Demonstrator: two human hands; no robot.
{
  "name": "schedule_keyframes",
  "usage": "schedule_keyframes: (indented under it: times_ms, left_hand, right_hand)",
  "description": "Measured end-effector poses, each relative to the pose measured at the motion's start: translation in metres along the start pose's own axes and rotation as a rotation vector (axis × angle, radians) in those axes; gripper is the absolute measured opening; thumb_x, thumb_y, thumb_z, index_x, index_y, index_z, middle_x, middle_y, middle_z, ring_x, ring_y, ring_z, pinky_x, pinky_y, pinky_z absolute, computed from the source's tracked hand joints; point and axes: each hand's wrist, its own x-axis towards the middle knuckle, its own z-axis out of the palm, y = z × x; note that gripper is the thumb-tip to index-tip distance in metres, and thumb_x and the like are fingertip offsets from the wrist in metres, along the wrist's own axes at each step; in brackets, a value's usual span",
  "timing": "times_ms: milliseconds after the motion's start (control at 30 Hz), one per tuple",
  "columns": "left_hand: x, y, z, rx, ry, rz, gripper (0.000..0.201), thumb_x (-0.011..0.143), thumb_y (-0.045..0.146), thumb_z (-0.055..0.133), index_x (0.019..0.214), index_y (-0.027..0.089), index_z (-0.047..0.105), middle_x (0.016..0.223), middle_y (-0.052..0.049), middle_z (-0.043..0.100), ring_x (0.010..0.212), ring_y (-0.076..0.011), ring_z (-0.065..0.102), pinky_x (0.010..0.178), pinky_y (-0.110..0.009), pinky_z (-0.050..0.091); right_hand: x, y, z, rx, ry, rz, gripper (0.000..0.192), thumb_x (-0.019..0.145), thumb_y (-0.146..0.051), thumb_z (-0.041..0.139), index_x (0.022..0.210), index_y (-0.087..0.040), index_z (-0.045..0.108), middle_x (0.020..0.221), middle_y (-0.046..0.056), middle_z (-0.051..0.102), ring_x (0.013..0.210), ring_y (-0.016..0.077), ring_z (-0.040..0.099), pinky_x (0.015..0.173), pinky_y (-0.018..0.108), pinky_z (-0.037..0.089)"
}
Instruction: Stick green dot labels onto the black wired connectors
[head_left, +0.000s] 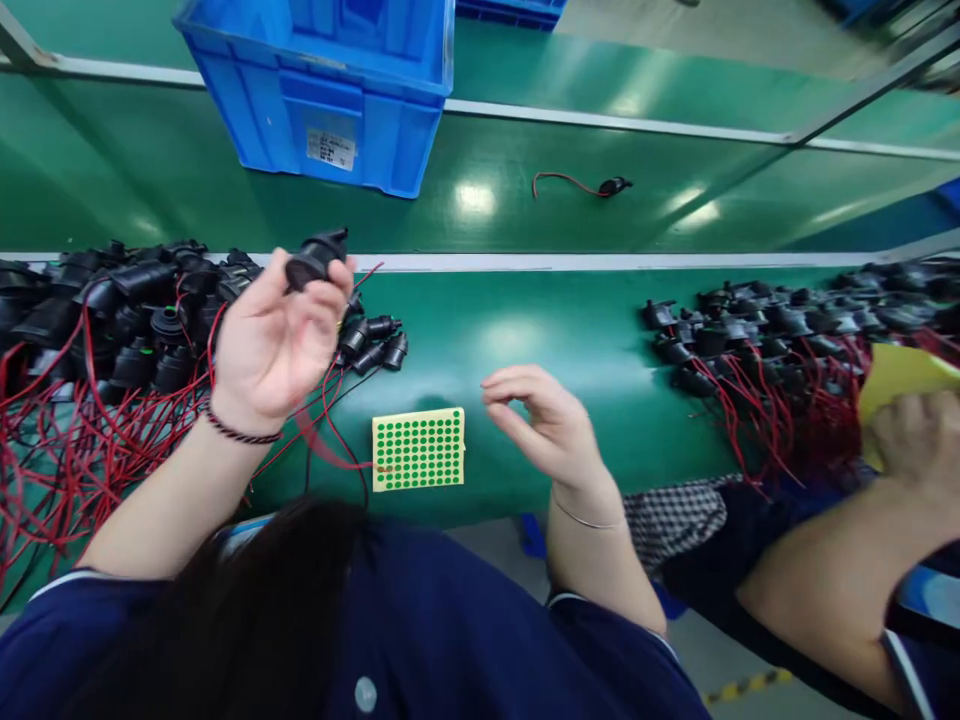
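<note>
My left hand is raised over the bench, its fingers closed around a black plastic pump-like part with a blurred red wire trailing below. My right hand hovers to the right of a pale yellow sheet of round green stickers, touching neither the sheet nor the bench. Its thumb and forefinger tips come together in a pinch; whatever may be between them is too small to make out. Left of my left hand lies a heap of similar black parts with tangled red wires. Several loose ones sit just right of that wrist.
A blue plastic crate stands beyond the bench's white strip. One wired black part lies apart at the back. Rows of black parts fill the right side, where another person's hand holds a yellow sheet.
</note>
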Motion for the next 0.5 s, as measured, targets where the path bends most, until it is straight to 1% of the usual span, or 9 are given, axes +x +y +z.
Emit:
schedule_keyframes:
  times_ms: [33, 100, 167, 233, 267, 300, 333, 433, 500]
  left_hand:
    - [-0.013, 0.007, 0.0, -0.028, -0.016, -0.028, 0.044, 0.106, 0.036, 0.037, 0.143, 0.013, 0.041, 0.082, -0.004, 0.065, 0.049, -0.0034, 0.058, 0.041, -0.006, 0.049]
    - [-0.035, 0.021, 0.0, -0.025, -0.018, -0.059, 0.053, 0.105, 0.044, 0.035, 0.146, 0.011, 0.037, 0.07, -0.002, 0.063, 0.032, 0.0003, 0.041, 0.03, -0.005, 0.037]
    - [-0.05, 0.033, -0.004, 0.081, 0.0, -0.064, 0.062, 0.103, 0.054, 0.025, 0.146, 0.011, 0.038, 0.06, 0.001, 0.059, 0.024, 0.0008, 0.022, 0.02, -0.01, 0.025]
    - [-0.055, 0.04, -0.012, 0.25, -0.007, -0.08, 0.07, 0.101, 0.059, 0.012, 0.141, 0.011, 0.044, 0.056, 0.001, 0.057, 0.02, 0.0, 0.013, 0.016, -0.015, 0.013]
    - [-0.055, 0.041, -0.017, 0.333, -0.024, -0.104, 0.072, 0.1, 0.06, 0.008, 0.135, 0.012, 0.049, 0.057, 0.001, 0.056, 0.019, -0.0009, 0.013, 0.015, -0.017, 0.01]
    - [-0.053, 0.041, -0.023, 0.406, -0.044, -0.139, 0.071, 0.099, 0.06, 0.008, 0.128, 0.013, 0.053, 0.057, 0.001, 0.056, 0.019, -0.0022, 0.017, 0.015, -0.018, 0.009]
    - [-0.05, 0.04, -0.029, 0.464, -0.06, -0.173, 0.067, 0.1, 0.059, 0.012, 0.12, 0.014, 0.057, 0.057, 0.0, 0.056, 0.02, -0.004, 0.023, 0.016, -0.018, 0.013]
    - [-0.039, 0.029, -0.045, 0.556, -0.062, -0.227, 0.043, 0.101, 0.048, 0.031, 0.098, 0.015, 0.059, 0.063, -0.003, 0.062, 0.035, -0.0108, 0.051, 0.023, -0.018, 0.034]
    - [-0.033, 0.02, -0.053, 0.577, -0.055, -0.222, 0.034, 0.101, 0.039, 0.038, 0.091, 0.014, 0.06, 0.071, -0.006, 0.065, 0.047, -0.0129, 0.06, 0.033, -0.019, 0.047]
  right_hand:
    - [-0.005, 0.009, 0.006, -0.125, -0.012, 0.017, 0.013, 0.092, -0.018, 0.064, 0.101, -0.026, 0.068, 0.102, 0.006, 0.069, 0.093, 0.0208, 0.068, 0.079, 0.039, 0.058]
    - [-0.013, 0.025, 0.015, -0.297, -0.072, 0.039, 0.009, 0.091, -0.019, 0.064, 0.097, -0.024, 0.069, 0.101, 0.008, 0.069, 0.098, 0.0238, 0.066, 0.085, 0.044, 0.057]
    - [-0.019, 0.034, 0.02, -0.367, -0.131, 0.055, 0.009, 0.091, -0.02, 0.064, 0.098, -0.023, 0.069, 0.105, 0.01, 0.067, 0.102, 0.026, 0.065, 0.087, 0.047, 0.056]
    - [-0.023, 0.039, 0.022, -0.387, -0.183, 0.066, 0.012, 0.09, -0.019, 0.065, 0.101, -0.022, 0.069, 0.107, 0.011, 0.066, 0.103, 0.0273, 0.063, 0.088, 0.048, 0.055]
    - [-0.024, 0.04, 0.022, -0.393, -0.202, 0.069, 0.013, 0.089, -0.019, 0.066, 0.101, -0.022, 0.068, 0.107, 0.011, 0.066, 0.104, 0.0277, 0.062, 0.088, 0.049, 0.055]
    - [-0.024, 0.041, 0.021, -0.397, -0.216, 0.072, 0.013, 0.089, -0.019, 0.066, 0.102, -0.022, 0.068, 0.107, 0.012, 0.065, 0.104, 0.0281, 0.062, 0.088, 0.05, 0.055]
    - [-0.024, 0.041, 0.021, -0.4, -0.227, 0.074, 0.013, 0.089, -0.019, 0.066, 0.102, -0.021, 0.068, 0.107, 0.012, 0.065, 0.104, 0.0284, 0.061, 0.088, 0.05, 0.054]
    - [-0.024, 0.043, 0.023, -0.405, -0.241, 0.076, 0.01, 0.09, -0.02, 0.065, 0.099, -0.022, 0.068, 0.105, 0.011, 0.064, 0.102, 0.0282, 0.06, 0.087, 0.048, 0.054]
    - [-0.024, 0.045, 0.025, -0.403, -0.238, 0.075, 0.008, 0.09, -0.019, 0.065, 0.096, -0.022, 0.068, 0.104, 0.011, 0.064, 0.101, 0.0278, 0.06, 0.086, 0.047, 0.054]
